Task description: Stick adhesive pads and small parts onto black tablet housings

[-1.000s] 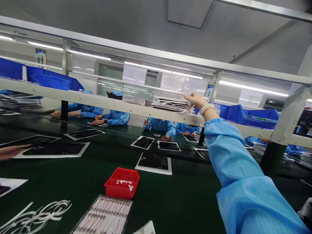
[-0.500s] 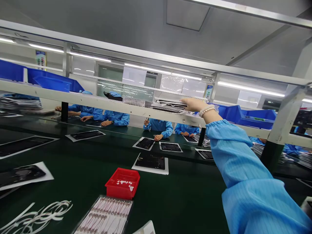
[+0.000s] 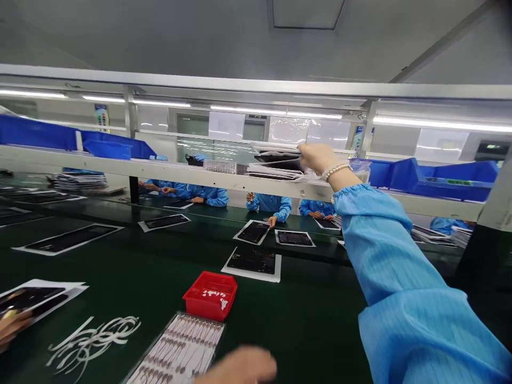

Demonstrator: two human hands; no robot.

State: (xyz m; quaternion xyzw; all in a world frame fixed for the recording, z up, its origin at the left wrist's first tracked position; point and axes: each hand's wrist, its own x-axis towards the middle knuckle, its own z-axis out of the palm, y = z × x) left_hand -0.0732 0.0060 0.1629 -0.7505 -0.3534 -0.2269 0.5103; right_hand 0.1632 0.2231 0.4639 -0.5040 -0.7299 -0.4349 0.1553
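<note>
My right hand (image 3: 318,159), with a pearl bracelet and blue sleeve, reaches up to the shelf. Its fingers grip the upper part of a stack of sheets (image 3: 276,172), raised at the near right corner. My left hand (image 3: 244,365) is blurred at the bottom edge, beside a tray of small wired parts (image 3: 180,346); its fingers are smeared by motion. Behind that tray stands a red bin (image 3: 210,306) holding small white pieces. A dark panel on a white sheet (image 3: 254,262) lies beyond the bin.
Blue bins (image 3: 444,178) stand on the shelf (image 3: 180,173) at both sides. White strips (image 3: 96,341) lie on the green table (image 3: 304,320). Another person's hand (image 3: 14,325) touches panels at the left edge. People in blue sleeves work beyond the shelf.
My left hand has come into view at the bottom. The upper sheets in my right hand have risen off the stack. The camera view has levelled, and a person's hand shows at the left.
</note>
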